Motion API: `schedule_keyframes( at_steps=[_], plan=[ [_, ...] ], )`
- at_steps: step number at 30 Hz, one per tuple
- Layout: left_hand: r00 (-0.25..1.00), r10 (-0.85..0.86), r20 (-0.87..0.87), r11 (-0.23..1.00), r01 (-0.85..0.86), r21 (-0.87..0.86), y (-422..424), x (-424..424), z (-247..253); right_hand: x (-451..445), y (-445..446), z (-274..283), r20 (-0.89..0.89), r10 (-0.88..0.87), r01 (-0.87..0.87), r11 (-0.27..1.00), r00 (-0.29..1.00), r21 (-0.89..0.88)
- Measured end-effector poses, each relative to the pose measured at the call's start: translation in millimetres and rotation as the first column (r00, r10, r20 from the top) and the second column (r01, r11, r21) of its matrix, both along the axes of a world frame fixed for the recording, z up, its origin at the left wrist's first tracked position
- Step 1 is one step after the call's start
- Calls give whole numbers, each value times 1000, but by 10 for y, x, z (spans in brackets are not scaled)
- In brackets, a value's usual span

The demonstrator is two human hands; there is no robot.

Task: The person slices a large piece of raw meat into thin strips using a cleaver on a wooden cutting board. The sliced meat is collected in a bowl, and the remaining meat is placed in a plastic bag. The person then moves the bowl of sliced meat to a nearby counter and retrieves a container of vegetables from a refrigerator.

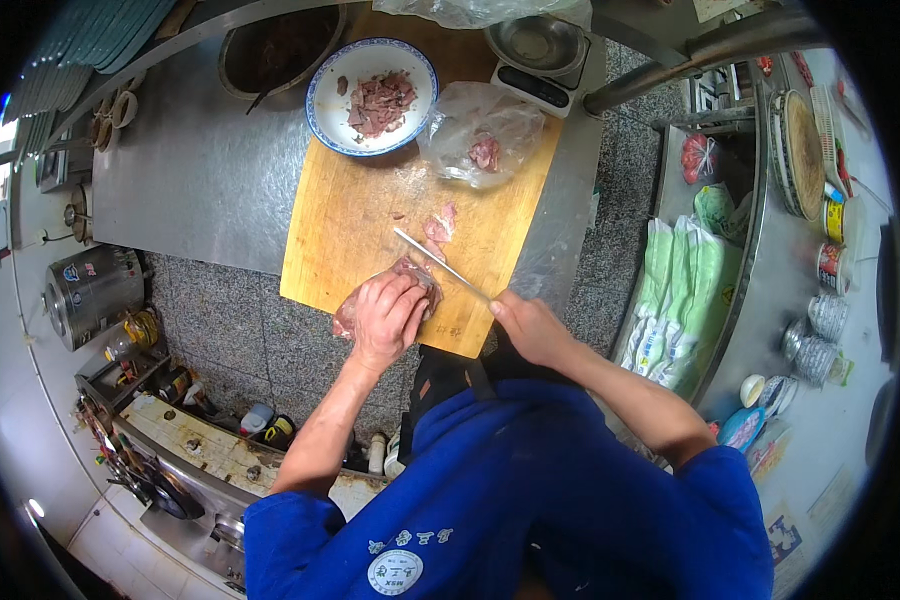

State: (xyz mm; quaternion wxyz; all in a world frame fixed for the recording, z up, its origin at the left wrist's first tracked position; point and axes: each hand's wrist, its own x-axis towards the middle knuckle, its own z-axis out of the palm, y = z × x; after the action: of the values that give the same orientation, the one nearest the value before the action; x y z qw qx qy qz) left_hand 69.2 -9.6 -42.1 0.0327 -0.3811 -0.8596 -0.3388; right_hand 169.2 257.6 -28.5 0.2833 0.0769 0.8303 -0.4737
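Note:
My left hand (391,311) presses down on a piece of raw meat (349,316) at the near edge of a wooden cutting board (345,217). The fingers cover much of the meat. In my right hand (529,326) is the handle of a knife (442,264), its blade pointing up and left across the board, close beside the meat. Thin meat slices (440,223) lie just beyond the blade. Farther up, a blue-rimmed white bowl (324,112) holds many cut slices. Right of it, a clear plastic bag (450,161) has a small lump of meat in it.
A digital scale (532,88) carrying a metal bowl (538,45) stands at the board's far right. A large dark pot (281,49) sits at the far left of the steel table (187,172). Green-and-white packages (679,292) fill a shelf on my right; a stove counter (202,442) is at lower left.

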Motion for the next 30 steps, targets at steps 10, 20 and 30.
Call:
schedule_keyframes(
  at_steps=[10,20,30],
  plan=[
    [997,79,13,997,-79,4,71,60,-2,248,-259,131,-118,-244,252,966,963,55],
    [999,54,8,998,-53,-33,3,78,-42,408,-155,805,-30,-13,14,1000,999,13],
    [998,62,25,998,-62,-7,13,38,-46,152,-201,753,-22,-11,11,1000,1000,-1]
  ],
)
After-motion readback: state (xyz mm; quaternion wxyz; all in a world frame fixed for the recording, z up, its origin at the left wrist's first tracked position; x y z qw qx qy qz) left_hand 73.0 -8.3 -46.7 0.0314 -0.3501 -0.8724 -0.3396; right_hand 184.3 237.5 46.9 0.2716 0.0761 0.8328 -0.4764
